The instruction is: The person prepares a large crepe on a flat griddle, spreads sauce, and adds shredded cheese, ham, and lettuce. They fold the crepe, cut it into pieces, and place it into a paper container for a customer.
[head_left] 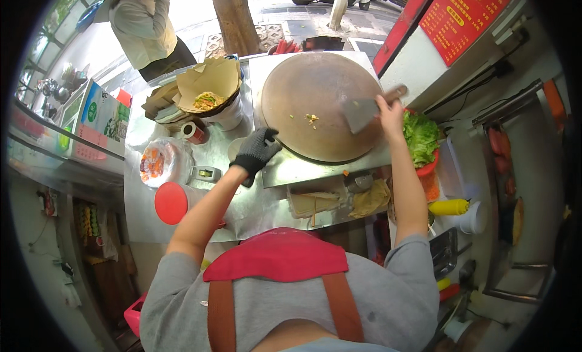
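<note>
A broad metal scraper [357,113] with a wooden handle is in my right hand [390,114], its blade over the right side of the round brown griddle [321,79]. A few yellowish food scraps [311,119] lie near the middle of the griddle. My left hand [256,152], in a dark grey glove, hovers at the griddle's lower left edge. Its fingers are loosely bent with a gap before the thumb, and nothing shows in them. Beyond it, filled food [208,101] sits in a brown paper bag [217,79] propped in a pale container [230,117].
Lettuce [418,134] fills a red bowl right of the griddle, near a yellow squeeze bottle [450,207]. Leftward are a plastic-wrapped stack [162,163], a red round lid [171,203] and a tape roll [193,133]. A person [145,30] stands beyond the counter.
</note>
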A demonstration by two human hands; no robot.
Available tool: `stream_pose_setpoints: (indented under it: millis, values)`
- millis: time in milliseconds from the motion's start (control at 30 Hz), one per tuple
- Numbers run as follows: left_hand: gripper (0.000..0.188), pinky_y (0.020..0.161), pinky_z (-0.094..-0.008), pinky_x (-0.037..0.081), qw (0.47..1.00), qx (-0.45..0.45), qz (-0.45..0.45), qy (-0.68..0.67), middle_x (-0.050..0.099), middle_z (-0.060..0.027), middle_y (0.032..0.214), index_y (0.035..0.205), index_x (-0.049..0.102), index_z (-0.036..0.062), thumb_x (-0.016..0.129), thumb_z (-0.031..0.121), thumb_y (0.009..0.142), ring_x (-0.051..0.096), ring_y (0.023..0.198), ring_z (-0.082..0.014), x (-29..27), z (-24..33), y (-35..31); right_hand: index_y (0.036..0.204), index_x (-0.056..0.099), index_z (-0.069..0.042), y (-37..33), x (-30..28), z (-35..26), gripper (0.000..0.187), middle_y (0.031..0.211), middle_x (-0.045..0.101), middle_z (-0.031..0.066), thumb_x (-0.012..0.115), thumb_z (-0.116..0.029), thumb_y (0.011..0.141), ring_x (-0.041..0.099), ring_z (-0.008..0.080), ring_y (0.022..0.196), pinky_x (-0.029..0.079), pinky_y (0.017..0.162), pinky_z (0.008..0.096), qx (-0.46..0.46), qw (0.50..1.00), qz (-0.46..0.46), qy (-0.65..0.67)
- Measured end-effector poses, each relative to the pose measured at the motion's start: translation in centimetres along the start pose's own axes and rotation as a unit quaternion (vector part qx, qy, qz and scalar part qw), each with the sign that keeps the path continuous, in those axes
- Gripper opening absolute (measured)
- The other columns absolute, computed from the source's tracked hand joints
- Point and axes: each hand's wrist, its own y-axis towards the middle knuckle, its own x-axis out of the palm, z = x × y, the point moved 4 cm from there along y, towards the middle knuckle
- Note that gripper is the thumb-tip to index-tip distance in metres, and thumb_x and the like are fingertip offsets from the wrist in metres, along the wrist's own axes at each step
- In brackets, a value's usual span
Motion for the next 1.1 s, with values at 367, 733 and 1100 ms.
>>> stream_pose_setpoints:
  millis: [367,733,1100]
  values:
    - [0.046,0.09,-0.0387,0.046,0.948,0.047,-0.176,0.261,0.054,-0.0226,0.109,0.11,0.058,0.006,0.069,0.013,0.066,0.055,0.102,-0.0394,4.4,2.5,11.3,0.107,0.048,0.005,-7.3,6.6,0.1,0.034,0.093,0.061,0.014,0.06,-0.023,0.09,0.063,0.0183,0.073,0.056,0.045,0.0283,0.003,0.997,0.081,0.015]
    - [0.022,0.077,-0.0366,0.051,0.982,-0.023,-0.087,0.165,0.067,-0.0159,0.087,0.086,0.069,0.0084,0.07,0.016,0.066,0.065,0.085,-0.0316,-1.2,-2.6,12.1,0.106,0.048,0.004,-8.8,18.6,-3.4,0.028,0.101,0.055,0.0114,0.056,-0.019,0.091,0.061,0.0195,0.087,0.06,0.054,0.0305,0.111,0.977,0.035,0.178]
    - [0.027,0.084,-0.0406,0.047,0.961,-0.046,0.058,0.266,0.065,-0.019,0.099,0.1,0.064,0.0063,0.062,0.015,0.074,0.06,0.095,-0.0359,-17.9,-13.2,9.9,0.104,0.052,-0.003,-8.6,38.6,-13.2,0.033,0.086,0.059,0.0144,0.067,-0.022,0.082,0.061,0.03,0.07,0.049,0.062,0.0383,-0.337,0.933,-0.092,-0.088]
